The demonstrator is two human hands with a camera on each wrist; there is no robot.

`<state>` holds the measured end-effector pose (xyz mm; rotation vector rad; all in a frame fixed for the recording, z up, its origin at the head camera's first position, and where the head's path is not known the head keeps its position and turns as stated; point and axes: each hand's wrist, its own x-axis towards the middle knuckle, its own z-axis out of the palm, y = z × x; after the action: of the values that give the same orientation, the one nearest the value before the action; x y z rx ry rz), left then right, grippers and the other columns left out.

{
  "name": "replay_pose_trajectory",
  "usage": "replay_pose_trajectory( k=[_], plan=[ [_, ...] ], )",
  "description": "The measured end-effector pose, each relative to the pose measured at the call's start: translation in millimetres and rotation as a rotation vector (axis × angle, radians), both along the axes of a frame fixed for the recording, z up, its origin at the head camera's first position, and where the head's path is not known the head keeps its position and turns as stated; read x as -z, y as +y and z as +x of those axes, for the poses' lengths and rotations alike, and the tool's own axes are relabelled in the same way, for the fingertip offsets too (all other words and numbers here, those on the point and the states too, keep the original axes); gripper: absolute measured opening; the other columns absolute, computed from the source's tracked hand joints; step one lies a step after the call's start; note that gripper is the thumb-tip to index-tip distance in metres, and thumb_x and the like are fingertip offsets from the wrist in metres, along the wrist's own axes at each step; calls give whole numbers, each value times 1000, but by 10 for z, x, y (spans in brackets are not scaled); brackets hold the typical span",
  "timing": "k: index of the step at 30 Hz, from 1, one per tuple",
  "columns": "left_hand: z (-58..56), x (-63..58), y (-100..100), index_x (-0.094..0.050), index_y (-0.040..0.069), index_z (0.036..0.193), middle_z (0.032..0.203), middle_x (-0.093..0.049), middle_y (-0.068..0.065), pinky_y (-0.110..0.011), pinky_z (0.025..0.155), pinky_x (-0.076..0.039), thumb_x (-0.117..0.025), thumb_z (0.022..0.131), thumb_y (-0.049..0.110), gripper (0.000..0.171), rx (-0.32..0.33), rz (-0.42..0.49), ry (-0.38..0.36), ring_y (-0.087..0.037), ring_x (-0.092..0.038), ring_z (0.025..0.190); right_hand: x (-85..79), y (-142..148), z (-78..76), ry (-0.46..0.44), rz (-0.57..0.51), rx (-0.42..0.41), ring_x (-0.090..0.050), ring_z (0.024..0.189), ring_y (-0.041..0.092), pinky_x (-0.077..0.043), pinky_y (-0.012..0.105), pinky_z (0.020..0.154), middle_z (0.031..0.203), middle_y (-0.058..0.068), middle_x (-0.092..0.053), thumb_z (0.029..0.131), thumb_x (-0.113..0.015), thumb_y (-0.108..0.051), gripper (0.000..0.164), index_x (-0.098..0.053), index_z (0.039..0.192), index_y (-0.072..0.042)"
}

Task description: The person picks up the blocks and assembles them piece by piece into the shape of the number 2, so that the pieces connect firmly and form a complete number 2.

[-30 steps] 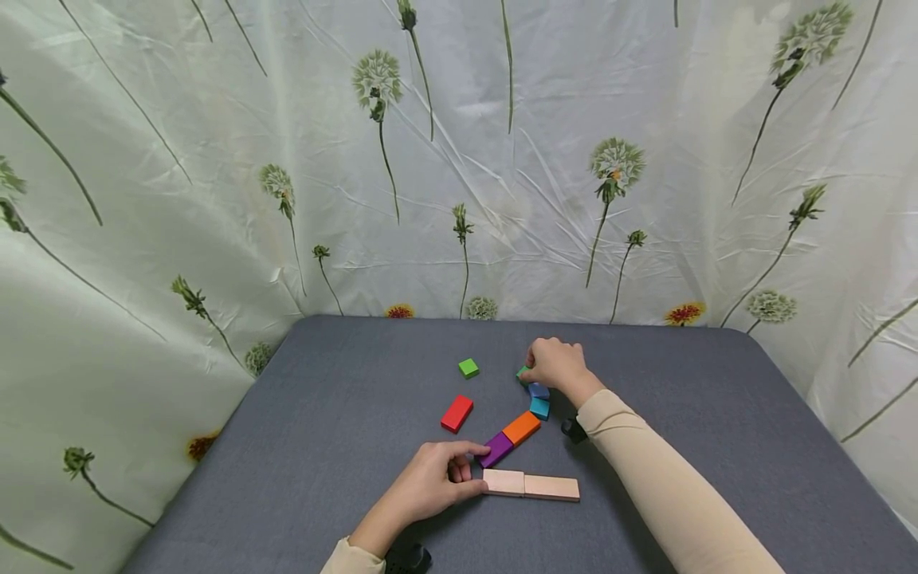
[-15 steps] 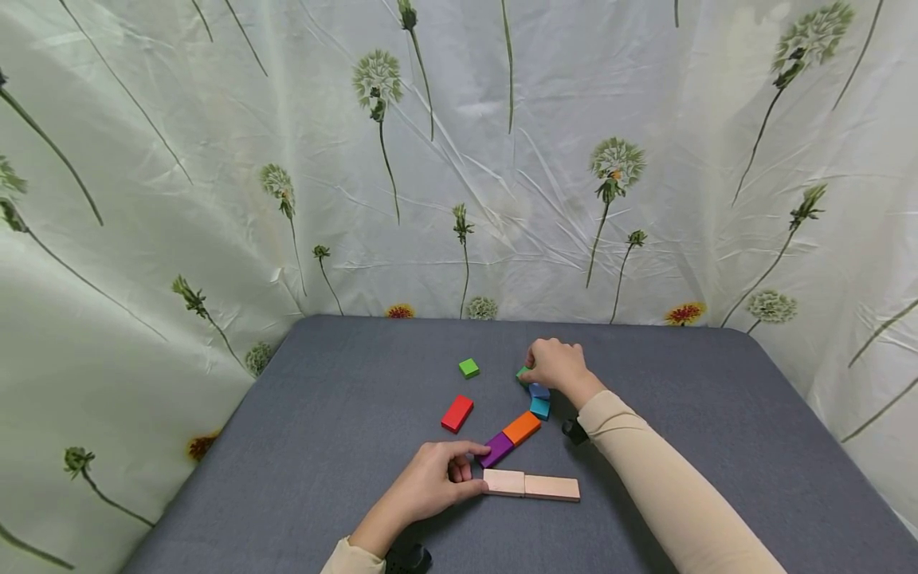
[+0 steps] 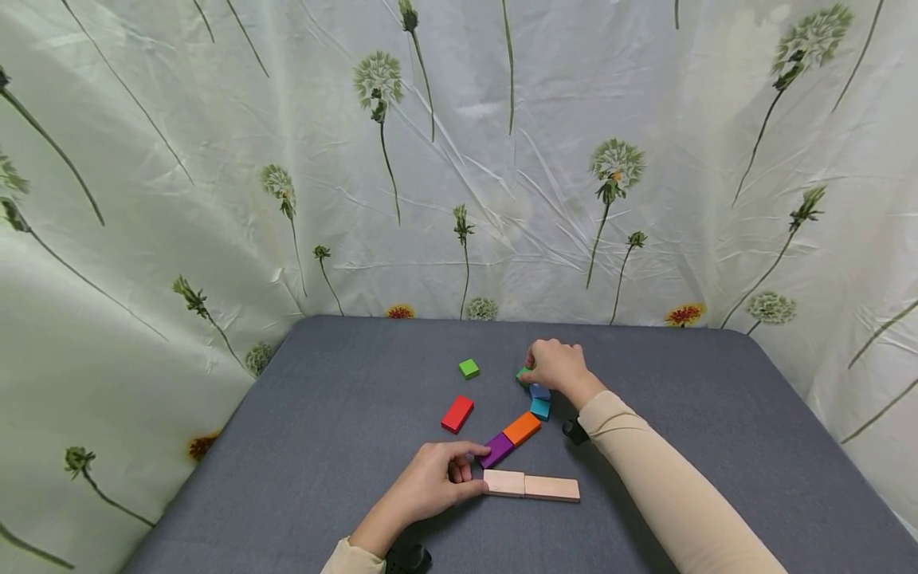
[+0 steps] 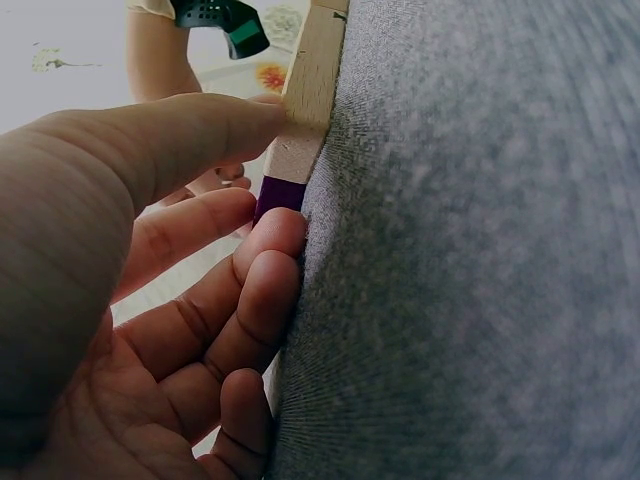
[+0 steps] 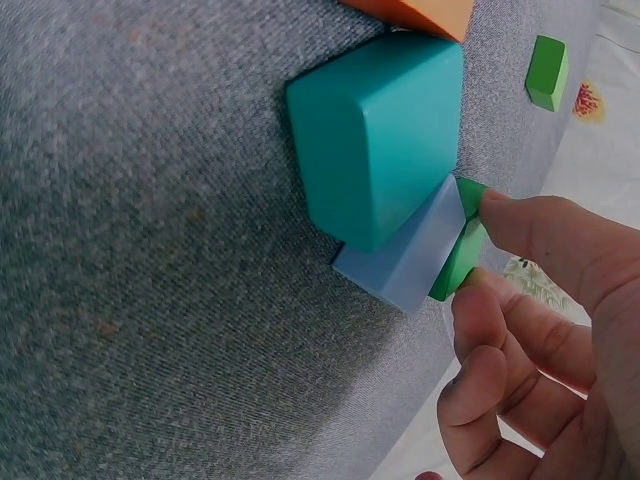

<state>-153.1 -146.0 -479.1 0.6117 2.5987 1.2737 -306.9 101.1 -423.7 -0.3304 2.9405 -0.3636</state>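
Note:
My right hand (image 3: 558,365) pinches a small green block (image 5: 461,262) between thumb and finger, against a light blue block (image 5: 403,252). A teal block (image 3: 540,409) touches the blue one. From there an orange block (image 3: 521,428) and a purple block (image 3: 496,450) run in a slanting line toward the left. My left hand (image 3: 433,481) rests on the table, its index fingertip at the purple block and its thumb at the end of a pale wooden block (image 3: 504,483). A second wooden block (image 3: 551,488) lies end to end with that one.
A red block (image 3: 457,414) lies left of the slanting line. Farther back sits a bright green block (image 3: 469,367). The dark grey table (image 3: 344,399) reaches back to a flower-printed curtain (image 3: 538,199).

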Motion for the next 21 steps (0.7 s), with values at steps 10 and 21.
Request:
replay_pose_trajectory(
  k=[10, 21],
  plan=[
    [5, -9, 1, -77, 16, 129, 77, -61, 11, -19, 59, -45, -90, 89, 21, 43, -1, -1, -10, 1, -52, 65, 6, -1, 11, 6, 6, -5, -63, 81, 24, -43, 50, 89, 95, 2, -73, 95, -83, -35, 20, -77, 98, -16],
    [7, -15, 4, -77, 17, 129, 76, -61, 11, -19, 59, -44, -90, 89, 22, 43, -10, -10, -11, 1, -53, 65, 18, 9, 10, 16, 8, -11, -65, 84, 24, -46, 52, 91, 102, 4, -77, 95, -84, -37, 24, -79, 103, -15]
  ],
)
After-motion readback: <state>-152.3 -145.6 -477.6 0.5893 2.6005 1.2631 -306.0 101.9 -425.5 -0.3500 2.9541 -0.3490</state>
